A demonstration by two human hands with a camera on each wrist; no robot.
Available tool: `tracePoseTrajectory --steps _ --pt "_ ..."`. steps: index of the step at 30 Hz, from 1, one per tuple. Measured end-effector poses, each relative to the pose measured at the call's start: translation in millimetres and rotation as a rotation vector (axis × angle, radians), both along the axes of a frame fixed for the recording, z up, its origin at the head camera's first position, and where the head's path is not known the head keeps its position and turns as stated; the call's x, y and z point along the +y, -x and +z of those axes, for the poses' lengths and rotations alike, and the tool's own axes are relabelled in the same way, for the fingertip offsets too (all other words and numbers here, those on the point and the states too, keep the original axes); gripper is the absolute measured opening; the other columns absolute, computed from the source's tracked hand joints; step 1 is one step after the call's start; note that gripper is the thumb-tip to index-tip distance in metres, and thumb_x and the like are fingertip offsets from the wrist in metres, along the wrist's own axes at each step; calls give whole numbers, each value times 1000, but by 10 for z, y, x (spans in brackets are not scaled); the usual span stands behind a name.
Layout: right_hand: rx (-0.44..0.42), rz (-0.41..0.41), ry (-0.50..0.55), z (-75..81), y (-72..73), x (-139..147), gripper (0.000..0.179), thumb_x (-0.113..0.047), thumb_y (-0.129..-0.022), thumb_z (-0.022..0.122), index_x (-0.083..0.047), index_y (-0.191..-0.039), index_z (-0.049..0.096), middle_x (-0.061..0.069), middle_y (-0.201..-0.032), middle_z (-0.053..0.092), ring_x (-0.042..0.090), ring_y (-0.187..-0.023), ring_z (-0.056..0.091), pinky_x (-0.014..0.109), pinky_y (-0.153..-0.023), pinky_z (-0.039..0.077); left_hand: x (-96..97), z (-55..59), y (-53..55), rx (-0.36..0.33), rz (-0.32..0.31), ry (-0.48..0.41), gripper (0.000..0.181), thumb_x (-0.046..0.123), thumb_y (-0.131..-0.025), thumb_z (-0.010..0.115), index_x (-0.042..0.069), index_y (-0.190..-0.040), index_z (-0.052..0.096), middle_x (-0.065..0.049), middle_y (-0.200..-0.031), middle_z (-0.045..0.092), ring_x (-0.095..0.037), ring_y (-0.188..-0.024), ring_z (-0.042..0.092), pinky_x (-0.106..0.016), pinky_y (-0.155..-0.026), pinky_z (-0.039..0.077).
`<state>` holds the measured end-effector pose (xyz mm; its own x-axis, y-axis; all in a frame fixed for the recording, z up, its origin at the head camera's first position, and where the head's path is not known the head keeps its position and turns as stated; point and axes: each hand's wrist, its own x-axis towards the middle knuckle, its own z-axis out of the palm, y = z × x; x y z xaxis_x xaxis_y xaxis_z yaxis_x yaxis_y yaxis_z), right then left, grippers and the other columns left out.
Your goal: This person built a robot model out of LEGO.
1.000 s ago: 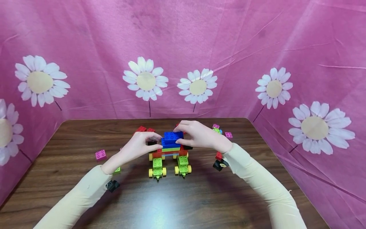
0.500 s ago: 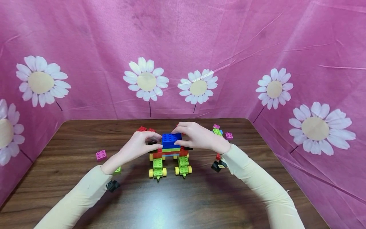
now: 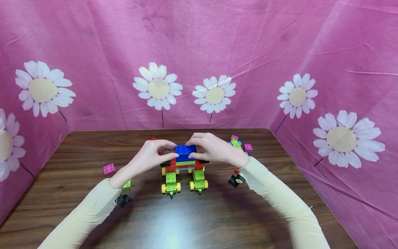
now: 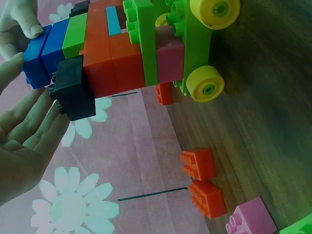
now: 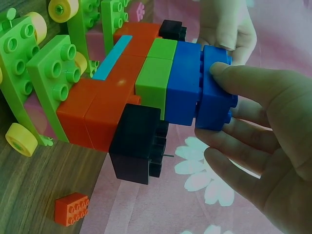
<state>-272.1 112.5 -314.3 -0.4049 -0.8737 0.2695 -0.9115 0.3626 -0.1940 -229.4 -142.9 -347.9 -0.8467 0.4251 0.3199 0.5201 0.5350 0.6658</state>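
A wheeled toy built of stacked bricks [image 3: 186,165] stands on the table in the head view, with lime-green bases and yellow wheels below. Its topmost piece is a blue brick [image 5: 217,95]; a narrow gap shows between it and the blue brick beneath in the right wrist view. My right hand [image 3: 214,148] pinches the top blue brick from the right, thumb on the near side, fingers on the far side. At the brick's left end, my left hand [image 3: 152,154] holds it between thumb and fingers. A black brick [image 4: 73,87] juts out sideways, close to my left fingers.
A pink brick [image 3: 109,168] and a lime-green brick [image 3: 126,185] lie on the left. Red bricks [image 4: 199,163] lie behind the toy. On the right are a pink brick [image 3: 248,147] and a lime-green piece [image 3: 235,143]. A pink flowered cloth [image 3: 199,45] hangs behind the table.
The top blue brick has shifted slightly left and down and now sits straighter on the stack. My right hand moved with it, while my left fingers rose and came in against the brick.
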Motion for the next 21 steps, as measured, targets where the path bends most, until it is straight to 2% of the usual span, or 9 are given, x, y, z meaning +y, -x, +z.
tracePoseTrajectory --steps 5,8,15,21 --pt "-13 4 9 -5 2 0 32 -26 -90 74 -6 -115 70 3 -98 67 16 -79 60 19 -69 51 24 6 -5 14 4 -3 27 29 -90 73 13 -113 73 -1 -106 77 -14 -97 72 -43 -84 58" --pt "-26 4 8 0 6 20 33 -27 -90 73 -6 -115 70 3 -97 67 18 -79 61 23 -69 53 33 6 -5 -1 4 -6 26 28 -91 73 13 -112 73 -1 -104 77 -14 -97 72 -45 -83 58" --pt "-64 -21 25 35 14 130 31 -26 -88 76 -5 -110 72 4 -97 69 13 -88 70 26 -81 59 40 11 6 -34 5 0 28 29 -90 73 13 -112 73 -2 -106 77 -16 -99 72 -44 -86 58" --pt "-60 -4 43 34 44 161 30 -24 -88 76 -4 -110 73 6 -99 72 16 -89 71 31 -81 60 23 27 16 -38 8 24 29 30 -90 73 13 -113 72 -2 -106 77 -17 -99 72 -42 -86 57"
